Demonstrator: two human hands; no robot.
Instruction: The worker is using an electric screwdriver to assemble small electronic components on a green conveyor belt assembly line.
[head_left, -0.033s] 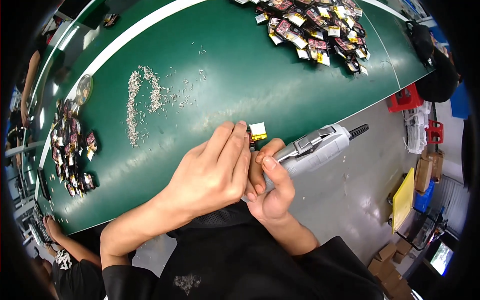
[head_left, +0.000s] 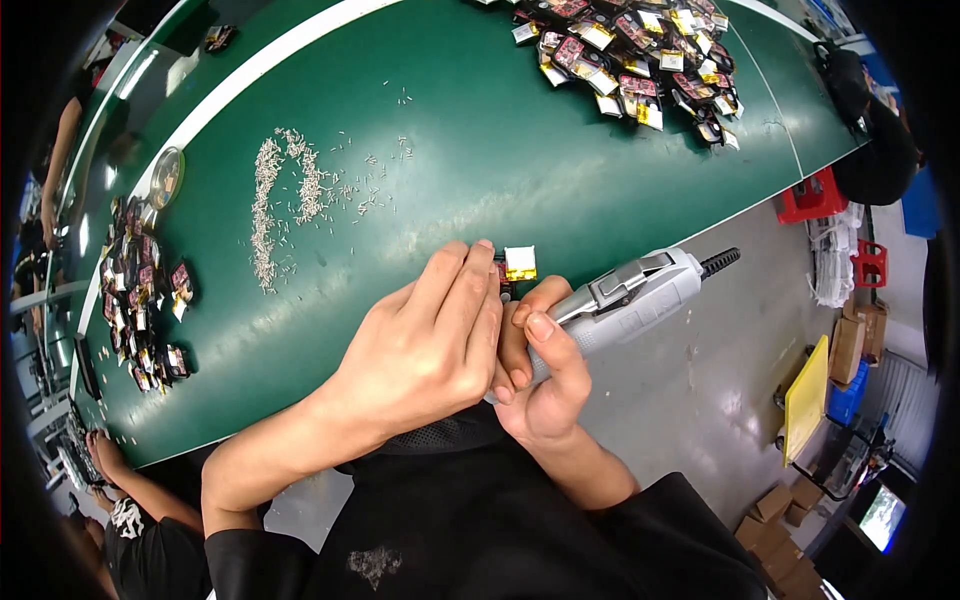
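At the table's near edge, my left hand (head_left: 425, 340) has its fingers pressed together around a small black electronic unit. Most of that unit is hidden behind the fingers. Its flat white battery (head_left: 521, 262) with a yellow taped end sticks out past the fingertips. Wrapped round a grey electric screwdriver (head_left: 635, 300) is my right hand (head_left: 550, 375), close against the left. The screwdriver lies tilted, its black cable end up and to the right. Its tip is hidden behind my left hand.
Small silver screws (head_left: 310, 190) lie scattered on the green table (head_left: 450, 130). A large pile of similar units (head_left: 640, 60) sits at the far right, another pile (head_left: 140, 290) at the left, beside a round clear dish (head_left: 168, 178). A co-worker's arm (head_left: 140, 480) is at lower left.
The white battery has shifted very slightly to the right beside my left fingertips. Both hands and the screwdriver stay almost in place.
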